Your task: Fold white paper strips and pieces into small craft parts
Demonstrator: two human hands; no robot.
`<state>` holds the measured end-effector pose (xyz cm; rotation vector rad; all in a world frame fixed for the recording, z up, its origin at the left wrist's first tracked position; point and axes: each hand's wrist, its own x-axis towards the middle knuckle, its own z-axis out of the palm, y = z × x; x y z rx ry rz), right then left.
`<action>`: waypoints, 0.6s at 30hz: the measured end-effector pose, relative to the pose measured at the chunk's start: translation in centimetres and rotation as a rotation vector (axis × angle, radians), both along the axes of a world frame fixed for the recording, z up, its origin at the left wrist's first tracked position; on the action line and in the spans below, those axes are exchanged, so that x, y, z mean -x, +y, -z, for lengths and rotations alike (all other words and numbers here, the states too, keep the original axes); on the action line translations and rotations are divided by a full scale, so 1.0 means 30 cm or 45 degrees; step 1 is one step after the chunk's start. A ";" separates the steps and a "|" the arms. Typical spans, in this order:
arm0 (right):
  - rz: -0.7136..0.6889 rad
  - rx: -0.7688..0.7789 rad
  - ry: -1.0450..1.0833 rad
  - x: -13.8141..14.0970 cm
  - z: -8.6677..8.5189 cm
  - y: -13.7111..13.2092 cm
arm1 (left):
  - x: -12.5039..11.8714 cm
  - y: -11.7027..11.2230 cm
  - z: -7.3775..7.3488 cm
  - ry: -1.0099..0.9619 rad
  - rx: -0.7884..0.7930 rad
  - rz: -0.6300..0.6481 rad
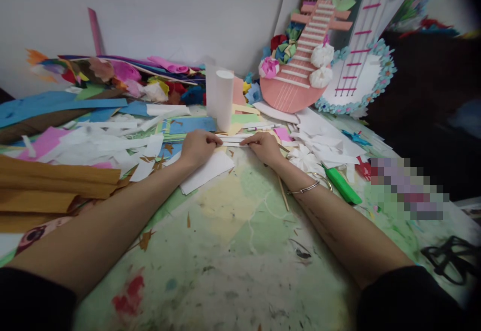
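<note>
The bench (225,266), green and paint-stained, spreads across the view, its far half littered with paper. At its back right stand a pink paper lute (296,93) and, beside it, a white one (347,78) ringed with blue flowers. Ochre paper (52,186) lies at the left. The left hand (199,149) and right hand (265,148) face each other near the middle, a short gap apart, fingers closed to a pinch. A white card (208,171) lies beside the left hand; a white roll (224,100) stands upright just beyond both. A green cutter (342,185) lies near the right forearm. Between the hands runs the narrow white strip (231,143), pinched at both sides.
</note>
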<state>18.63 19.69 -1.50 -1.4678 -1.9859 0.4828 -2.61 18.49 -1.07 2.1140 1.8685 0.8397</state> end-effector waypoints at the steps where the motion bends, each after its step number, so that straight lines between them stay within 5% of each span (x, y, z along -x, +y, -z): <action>1: -0.002 -0.020 -0.039 -0.001 0.001 0.001 | 0.002 0.001 0.000 0.017 -0.004 0.014; 9: -0.194 -0.128 -0.202 -0.021 -0.007 0.009 | 0.009 -0.004 0.000 0.142 -0.047 0.115; 18: -0.162 -0.252 -0.277 -0.024 0.016 0.015 | 0.013 -0.024 -0.002 0.315 -0.118 0.180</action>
